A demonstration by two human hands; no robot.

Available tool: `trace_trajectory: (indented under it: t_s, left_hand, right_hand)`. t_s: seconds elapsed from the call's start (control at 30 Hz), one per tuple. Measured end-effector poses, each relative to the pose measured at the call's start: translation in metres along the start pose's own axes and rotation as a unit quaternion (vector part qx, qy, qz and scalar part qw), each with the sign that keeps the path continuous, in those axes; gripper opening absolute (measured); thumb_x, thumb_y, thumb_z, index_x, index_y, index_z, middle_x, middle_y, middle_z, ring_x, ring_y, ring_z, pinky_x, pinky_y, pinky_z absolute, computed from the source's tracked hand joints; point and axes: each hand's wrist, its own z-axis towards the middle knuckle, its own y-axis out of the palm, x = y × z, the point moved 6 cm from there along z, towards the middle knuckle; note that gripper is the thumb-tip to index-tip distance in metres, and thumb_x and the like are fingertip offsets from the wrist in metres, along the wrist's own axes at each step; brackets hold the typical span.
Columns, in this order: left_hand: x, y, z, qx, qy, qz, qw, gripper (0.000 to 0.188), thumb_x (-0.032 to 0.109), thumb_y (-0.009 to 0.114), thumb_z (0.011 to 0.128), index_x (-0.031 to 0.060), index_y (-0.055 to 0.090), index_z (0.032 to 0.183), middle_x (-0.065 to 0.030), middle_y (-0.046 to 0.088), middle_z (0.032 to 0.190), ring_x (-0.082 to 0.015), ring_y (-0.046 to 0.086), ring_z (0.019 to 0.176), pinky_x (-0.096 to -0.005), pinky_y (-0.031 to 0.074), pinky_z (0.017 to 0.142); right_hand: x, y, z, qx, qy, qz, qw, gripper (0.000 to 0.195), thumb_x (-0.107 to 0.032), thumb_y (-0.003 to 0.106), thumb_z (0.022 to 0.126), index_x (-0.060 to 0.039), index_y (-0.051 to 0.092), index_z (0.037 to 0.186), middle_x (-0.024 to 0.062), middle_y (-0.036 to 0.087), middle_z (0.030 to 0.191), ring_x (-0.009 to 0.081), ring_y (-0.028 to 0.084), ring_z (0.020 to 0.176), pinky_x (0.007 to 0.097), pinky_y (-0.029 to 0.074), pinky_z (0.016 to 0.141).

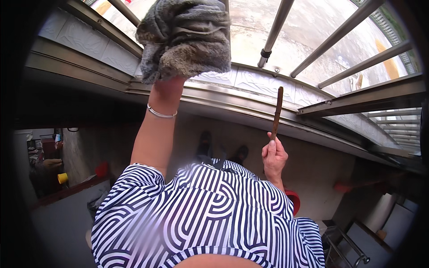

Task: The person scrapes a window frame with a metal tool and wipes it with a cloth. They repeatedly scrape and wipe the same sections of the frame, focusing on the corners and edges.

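My left arm reaches up and forward to the window frame, with a grey, soiled towel draped over my left hand. The towel covers the fingers, so their grip on it is hidden; a metal bangle sits at the wrist. Lower on the right, my right hand pinches the bottom end of a thin brown stick, which points upward before the window's metal track.
Metal window bars stand beyond the white tiled sill. An open sash juts in at the right. A red container is beside my right forearm. A metal rack stands at the lower right.
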Motion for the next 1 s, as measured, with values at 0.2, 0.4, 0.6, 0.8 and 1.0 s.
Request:
trace_trajectory:
  t_s: [0.2, 0.4, 0.6, 0.8, 1.0]
  left_hand:
    - [-0.066, -0.05, -0.044, 0.26, -0.124, -0.071, 0.955, 0.039, 0.024, 0.032, 0.1, -0.0033, 0.046, 0.124, -0.0181, 0.055, 0.118, -0.0285, 0.057, 0.105, -0.0408, 0.048, 0.093]
    - [0.004, -0.093, -0.088, 0.409, -0.134, 0.2, 0.88, 0.026, 0.011, 0.039, 0.094, -0.006, 0.058, 0.101, -0.0117, 0.064, 0.09, -0.0177, 0.064, 0.08, -0.031, 0.054, 0.075]
    - [0.036, -0.099, -0.109, 0.482, -0.092, 0.329, 0.807, 0.008, 0.004, 0.056, 0.082, -0.0006, 0.059, 0.087, -0.0005, 0.059, 0.077, -0.0057, 0.052, 0.065, -0.0222, 0.045, 0.059]
    - [0.101, -0.123, -0.122, 0.432, 0.004, 0.675, 0.598, 0.016, 0.014, 0.065, 0.078, 0.0005, 0.059, 0.083, -0.006, 0.061, 0.069, -0.0175, 0.055, 0.061, -0.0309, 0.046, 0.062]
    - [0.13, -0.148, -0.095, 0.271, -0.167, 0.875, 0.364, 0.049, 0.034, 0.073, 0.074, 0.0003, 0.054, 0.104, -0.0173, 0.055, 0.105, -0.0341, 0.05, 0.1, -0.0422, 0.042, 0.086]
  right_hand:
    - [-0.01, 0.014, -0.008, -0.004, -0.016, -0.062, 0.998, 0.029, -0.015, 0.047, 0.097, -0.0017, 0.055, 0.122, -0.003, 0.046, 0.057, 0.0023, 0.039, 0.048, 0.0172, 0.029, 0.043]
    - [-0.044, 0.039, 0.023, -0.091, -0.039, -0.197, 0.975, 0.03, -0.009, 0.051, 0.093, -0.0005, 0.057, 0.121, -0.0047, 0.046, 0.059, 0.0027, 0.044, 0.052, 0.0185, 0.036, 0.048]
    - [-0.081, 0.088, 0.077, -0.204, -0.101, -0.509, 0.83, 0.023, -0.015, 0.057, 0.086, -0.0101, 0.065, 0.107, 0.0207, 0.061, 0.07, 0.0375, 0.06, 0.067, 0.0409, 0.048, 0.061]
    - [-0.079, 0.184, 0.111, -0.269, -0.163, -0.575, 0.756, 0.028, -0.014, 0.054, 0.085, -0.013, 0.061, 0.112, 0.0196, 0.062, 0.071, 0.0388, 0.061, 0.069, 0.0459, 0.049, 0.063]
    - [-0.076, 0.282, 0.148, -0.274, -0.256, -0.611, 0.698, 0.035, -0.009, 0.046, 0.087, -0.019, 0.058, 0.119, 0.0191, 0.062, 0.071, 0.0379, 0.06, 0.068, 0.0468, 0.048, 0.061]
